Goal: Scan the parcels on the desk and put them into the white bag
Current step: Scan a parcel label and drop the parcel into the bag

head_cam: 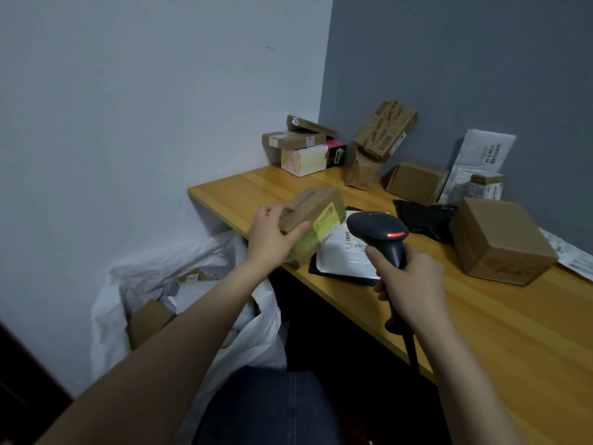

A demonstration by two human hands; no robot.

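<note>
Above the desk [481, 332], left fingers [276, 209] clamp a yellow-labelled parcel [316, 205], right fingers [375, 253] a scanner [375, 227].

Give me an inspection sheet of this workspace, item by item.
Surface: wooden desk in a wall corner.
Job's things: cardboard parcel, yellow label, held above the desk's left edge; black scanner, red light on, facing it; white bag open beside the desk, cartons inside. Waiting: white mailer flat on the desk; large brown box at right; stacked boxes in the corner; black pouch.
Clutter: nothing seen.
Grips: left hand holds the parcel; right hand grips the scanner's handle.
Cables: scanner cable hangs below the handle.
Surroundings: white wall left, grey wall behind.
</note>
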